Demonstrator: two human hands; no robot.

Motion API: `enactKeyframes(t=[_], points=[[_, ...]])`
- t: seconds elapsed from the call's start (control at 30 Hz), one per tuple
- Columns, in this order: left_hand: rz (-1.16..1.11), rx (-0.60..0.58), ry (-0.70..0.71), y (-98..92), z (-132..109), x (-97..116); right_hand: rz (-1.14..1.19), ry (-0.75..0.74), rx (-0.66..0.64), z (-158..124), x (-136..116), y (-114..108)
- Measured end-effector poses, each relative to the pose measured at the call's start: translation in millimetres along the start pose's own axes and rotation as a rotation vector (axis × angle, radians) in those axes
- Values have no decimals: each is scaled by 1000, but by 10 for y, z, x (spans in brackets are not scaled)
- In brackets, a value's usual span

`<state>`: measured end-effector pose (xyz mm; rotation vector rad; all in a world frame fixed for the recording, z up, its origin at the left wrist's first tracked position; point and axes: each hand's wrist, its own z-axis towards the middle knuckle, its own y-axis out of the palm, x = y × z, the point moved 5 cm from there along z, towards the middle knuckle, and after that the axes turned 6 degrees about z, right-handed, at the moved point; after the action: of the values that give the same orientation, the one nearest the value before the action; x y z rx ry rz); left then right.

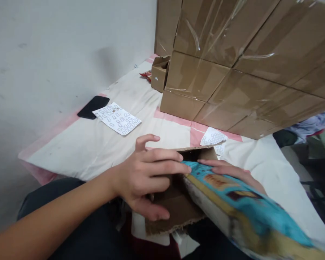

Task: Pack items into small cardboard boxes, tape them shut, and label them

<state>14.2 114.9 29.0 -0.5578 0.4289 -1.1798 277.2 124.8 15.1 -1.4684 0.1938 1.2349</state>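
A blue and yellow packet (pixel 233 195) slants from the lower right up to an open cardboard box (pixel 176 213) over my lap, its upper end at the box's mouth. My left hand (pixel 151 173) has its fingers spread, with the fingertips touching the packet's end and the thumb beside the box opening. Behind the packet, my right hand (pixel 233 171) grips its far side; part of that hand is hidden by the packet. The box's inside is dark and partly covered by the packet and my left hand.
Large taped cartons (pixel 233 83) stand stacked at the back right. Beside them are a small open box (pixel 159 74) and a red wrapper (pixel 146 75). A black phone (pixel 92 107), a printed sheet (pixel 117 118) and another sheet (pixel 212 137) lie on the white and pink cloth (pixel 78 150).
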Motion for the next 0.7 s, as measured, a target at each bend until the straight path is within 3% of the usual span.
enactKeyframes(t=[0.1, 0.23, 0.47, 0.57, 0.7], points=[[-25, -26, -65, 42, -33, -98, -102, 33, -122, 22, -110, 139], [-8, -70, -115, 44, -66, -196, -366, 70, -67, 13, -190, 210], [83, -77, -160, 15, -92, -280, -562, 97, -110, 66, -140, 373], [95, -104, -180, 50, -134, -317, -479, 17, -24, 75, -131, 285], [107, -106, -320, 42, -187, -400, -412, -94, 184, -20, -51, -48]])
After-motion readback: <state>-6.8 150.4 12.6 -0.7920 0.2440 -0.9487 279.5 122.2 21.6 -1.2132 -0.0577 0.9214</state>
